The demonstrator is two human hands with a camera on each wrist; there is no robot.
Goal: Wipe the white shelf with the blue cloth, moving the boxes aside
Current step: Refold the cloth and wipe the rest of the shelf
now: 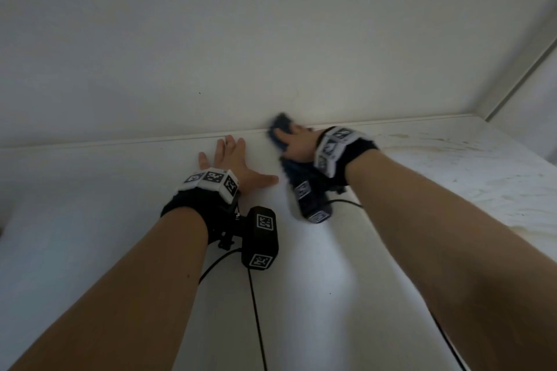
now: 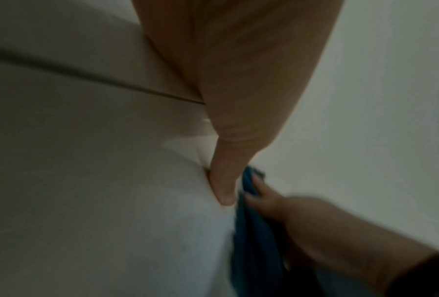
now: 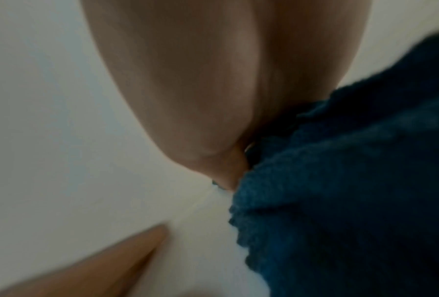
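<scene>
Left hand (image 1: 233,159): fingers wide, flat on the flat white shelf (image 1: 120,220).
Right hand (image 1: 297,144): fingers pressing the fuzzy dark blue cloth (image 1: 278,129).

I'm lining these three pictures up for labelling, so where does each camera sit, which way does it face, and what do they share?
Head: worn on the head, facing forward over the white shelf toward the wall; shows both forearms, the flat left hand and the right hand on the blue cloth.
Left wrist: looks along the left hand's thumb across the shelf to the right hand's fingers on the cloth.
Right wrist: looks along the right palm; the cloth fills the right side, a left-hand finger lower left.
Shared: all three show the cloth and both hands.
</scene>
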